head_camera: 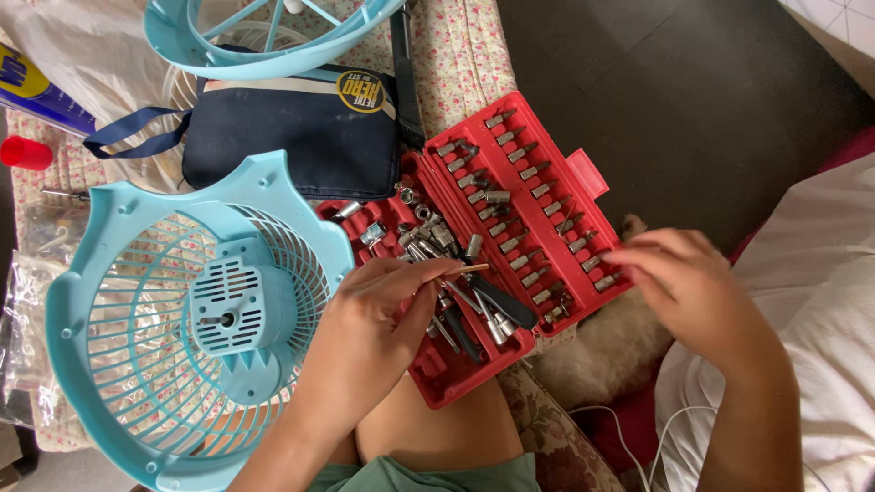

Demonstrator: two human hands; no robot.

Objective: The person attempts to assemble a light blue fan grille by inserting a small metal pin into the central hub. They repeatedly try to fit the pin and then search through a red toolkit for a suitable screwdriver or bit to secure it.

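Two hands are seen over an open red bit case [547, 146] resting partly on the person's lap. A thin metal bit [460, 270] is pinched between the thumb and fingertips of the left hand [369, 333], its tip pointing right over the lower half of the case, where loose sockets [424, 232] and a dark-handled driver [497, 301] lie jumbled. The right hand [684, 282] is held at the case's right edge, fingers bent and spread toward the rows of bits [538, 191] clipped in the lid; it is blurred, and whether anything is gripped cannot be told. The case thus lies between the hands, under the left one's fingertips and just left of the right one.

A light blue fan housing [182, 319] with its grille and motor shaft is set to the left of the left hand, near it. A navy pouch [292, 132] lies above the case, touching its upper left corner, on a floral cloth [456, 46].
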